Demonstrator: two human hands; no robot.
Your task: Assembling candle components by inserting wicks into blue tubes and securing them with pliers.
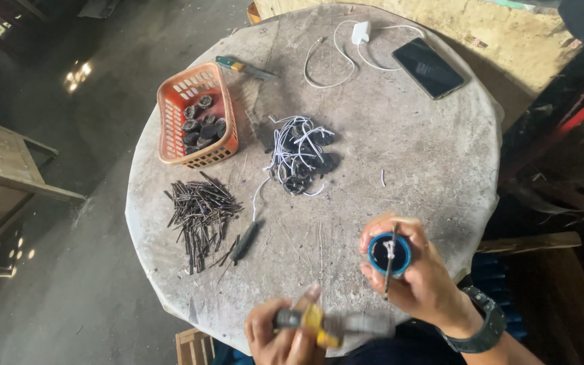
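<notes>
1. My right hand (417, 274) has its fingers wrapped around a small blue-rimmed round part (389, 253), held above the near edge of the desk (427, 155). A thin dark rod (389, 267) crosses the part's face and pokes out below my fingers. I judge that the rod could slip out, since only the fingertips seem to pin it.

2. My left hand (285, 331) is closed on a yellow-handled tool (319, 323), low and just left of the right hand. It is blurred, so I cannot tell its tip. If it swings toward the right fingers, it could jab them or knock the part loose.

3. A white wire bit sits at the part's centre. A hard pull there could, I think, tear it.

4. Beyond my fingers lies a tangle of white wires and dark pieces (299, 155); to the far left, a pile of dark rods (201, 216) and an orange basket (196, 115) of dark round pieces. A dropped part could roll off the desk's near edge.

5. A phone (428, 67) and charger cable (346, 51) lie far beyond, well apart from my hands.
</notes>
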